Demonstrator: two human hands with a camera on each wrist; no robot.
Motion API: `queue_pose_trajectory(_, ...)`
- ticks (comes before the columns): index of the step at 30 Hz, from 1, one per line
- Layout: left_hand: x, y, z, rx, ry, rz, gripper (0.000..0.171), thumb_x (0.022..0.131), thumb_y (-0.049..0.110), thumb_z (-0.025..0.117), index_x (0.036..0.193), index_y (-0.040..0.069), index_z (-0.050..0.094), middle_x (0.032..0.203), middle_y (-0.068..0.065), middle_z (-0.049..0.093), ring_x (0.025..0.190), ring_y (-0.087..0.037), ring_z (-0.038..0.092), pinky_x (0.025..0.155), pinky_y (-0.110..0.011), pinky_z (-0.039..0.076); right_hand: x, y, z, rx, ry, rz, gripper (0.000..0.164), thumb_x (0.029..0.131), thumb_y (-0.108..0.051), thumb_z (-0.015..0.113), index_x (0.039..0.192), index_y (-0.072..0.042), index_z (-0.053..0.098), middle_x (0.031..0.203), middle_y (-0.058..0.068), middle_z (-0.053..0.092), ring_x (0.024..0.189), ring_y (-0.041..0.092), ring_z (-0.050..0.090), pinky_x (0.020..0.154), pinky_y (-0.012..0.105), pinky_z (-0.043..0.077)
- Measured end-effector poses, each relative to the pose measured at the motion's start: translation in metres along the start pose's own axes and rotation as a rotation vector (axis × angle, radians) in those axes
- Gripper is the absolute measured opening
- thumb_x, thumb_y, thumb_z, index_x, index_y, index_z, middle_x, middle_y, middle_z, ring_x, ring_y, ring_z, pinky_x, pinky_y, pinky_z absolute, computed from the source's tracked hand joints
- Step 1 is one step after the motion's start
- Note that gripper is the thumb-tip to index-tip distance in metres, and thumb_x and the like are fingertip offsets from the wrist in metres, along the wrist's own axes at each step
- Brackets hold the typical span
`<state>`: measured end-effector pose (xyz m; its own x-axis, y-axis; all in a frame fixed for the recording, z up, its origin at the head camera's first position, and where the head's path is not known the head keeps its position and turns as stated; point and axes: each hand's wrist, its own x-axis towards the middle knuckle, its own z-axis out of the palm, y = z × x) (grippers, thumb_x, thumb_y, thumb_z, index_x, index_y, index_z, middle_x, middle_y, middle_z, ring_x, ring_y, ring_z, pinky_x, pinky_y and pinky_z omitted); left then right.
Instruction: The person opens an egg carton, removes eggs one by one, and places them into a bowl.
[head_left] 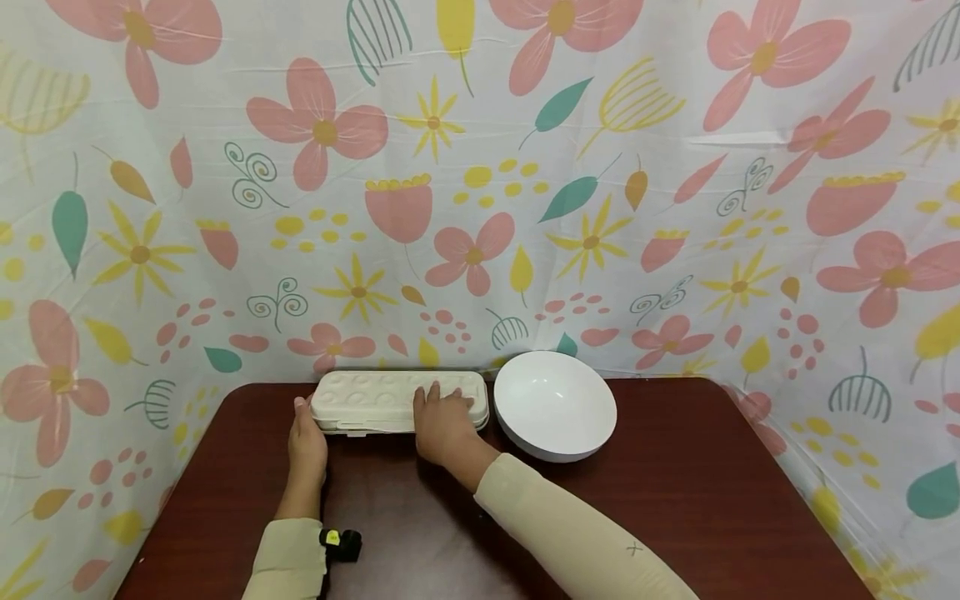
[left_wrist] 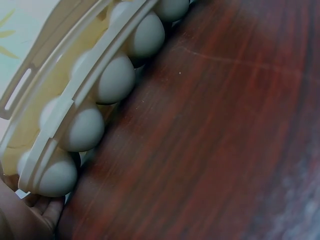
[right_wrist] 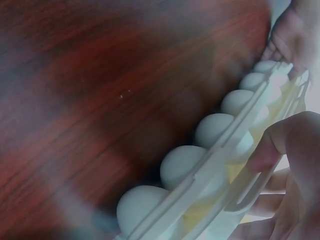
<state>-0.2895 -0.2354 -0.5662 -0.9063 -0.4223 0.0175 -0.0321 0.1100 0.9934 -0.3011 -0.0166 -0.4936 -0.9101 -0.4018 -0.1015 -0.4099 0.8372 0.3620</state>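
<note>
Touching one egg carton [head_left: 378,402] beside one bowl [head_left: 555,404] are two hands [head_left: 307,444] [head_left: 444,423].

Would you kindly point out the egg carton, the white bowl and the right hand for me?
Egg carton [head_left: 382,402]: head view, on its lid.
White bowl [head_left: 557,404]: head view, on its bare inside.
Right hand [head_left: 446,423]: head view, on the back of the hand.

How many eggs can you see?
6 eggs, in one row along the front of the egg carton: in the right wrist view they run from beside the left hand to the picture's bottom edge. More may be hidden behind them.
</note>
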Motion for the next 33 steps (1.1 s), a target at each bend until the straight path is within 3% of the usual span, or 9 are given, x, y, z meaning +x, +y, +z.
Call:
queue_pose_trajectory(8,-0.001,0.001,0.0,0.019,0.026,-0.021,0.078,0.106,0.06,0.01,0.155,0.006,0.039,0.162,-0.017,0.035,0.153,-0.034,0.026,0.126,-0.052,0.017,-0.001,0.008,-0.004,0.04,0.031,-0.006,0.065,0.1,-0.044,0.051,0.156,-0.014,0.038,0.157,0.011,0.046,0.128,0.044,0.059,0.093,0.059,0.055)
queue_pose_trajectory(14,-0.001,0.001,-0.001,-0.002,0.011,-0.047,0.079,0.106,0.061,0.01,0.158,0.006,0.033,0.166,-0.014,0.027,0.156,-0.029,0.02,0.128,-0.047,0.014,-0.002,0.012,-0.005,0.064,0.08,-0.001,0.062,0.099,-0.044,0.053,0.152,-0.014,0.043,0.152,0.009,0.052,0.123,0.042,0.062,0.091,0.056,0.056)
queue_pose_trajectory(20,-0.002,-0.001,-0.002,-0.018,-0.003,-0.062,0.078,0.106,0.06,0.01,0.159,0.005,0.028,0.167,-0.013,0.021,0.157,-0.027,0.013,0.129,-0.046,0.011,-0.004,0.014,-0.006,0.077,0.126,0.013,0.057,0.099,-0.047,0.054,0.145,-0.015,0.049,0.139,0.004,0.061,0.109,0.035,0.067,0.083,0.049,0.058)
queue_pose_trajectory(27,-0.003,-0.003,-0.003,0.07,0.028,-0.048,0.066,0.109,0.043,0.011,0.158,0.002,0.029,0.165,-0.02,0.025,0.155,-0.037,0.018,0.127,-0.052,0.016,-0.007,0.017,-0.01,0.079,0.12,0.008,0.055,0.101,-0.048,0.052,0.144,-0.015,0.05,0.13,0.002,0.063,0.104,0.032,0.067,0.08,0.045,0.058)
queue_pose_trajectory(33,-0.002,-0.004,-0.001,0.108,0.043,-0.019,0.062,0.109,0.041,0.018,0.157,0.005,0.035,0.163,-0.019,0.032,0.154,-0.037,0.024,0.126,-0.052,0.02,-0.011,0.023,-0.014,0.091,0.165,-0.017,0.048,0.103,-0.044,0.05,0.139,-0.012,0.052,0.12,0.003,0.064,0.092,0.029,0.066,0.078,0.044,0.057)
